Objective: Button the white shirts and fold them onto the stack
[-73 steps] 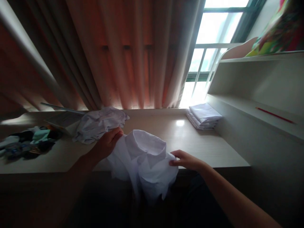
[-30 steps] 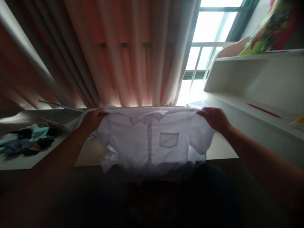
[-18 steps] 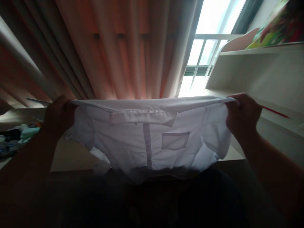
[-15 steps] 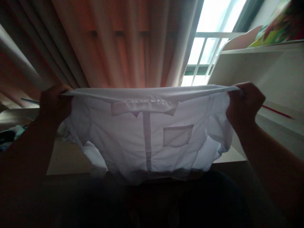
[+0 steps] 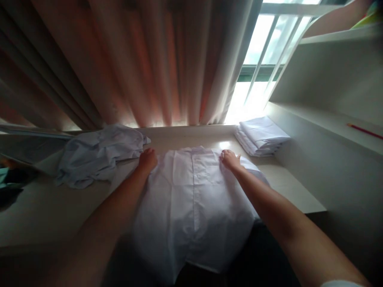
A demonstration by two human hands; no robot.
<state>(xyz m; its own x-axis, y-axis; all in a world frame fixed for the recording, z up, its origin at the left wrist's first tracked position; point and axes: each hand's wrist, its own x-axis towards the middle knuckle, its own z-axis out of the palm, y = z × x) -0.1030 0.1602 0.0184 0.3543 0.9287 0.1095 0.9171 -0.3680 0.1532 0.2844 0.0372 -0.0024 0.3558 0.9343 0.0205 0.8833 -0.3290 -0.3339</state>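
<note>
A white cotton button-front shirt (image 5: 191,203) lies spread on the pale wooden desk (image 5: 48,207), its hem hanging over the near edge. At its far end, the left hand (image 5: 147,159) at 11 o'clock and the right hand (image 5: 229,159) at 1 o'clock press flat, fingers unclenched. Farther off, a crumpled white garment (image 5: 95,153) at 10 o'clock; a folded white stack (image 5: 261,137) at 2 o'clock.

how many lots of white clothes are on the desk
3: a shirt spread flat under the left hand and right hand, a crumpled heap to the left, and a folded stack by the window; pieces within the heap or stack can't be counted.
</note>
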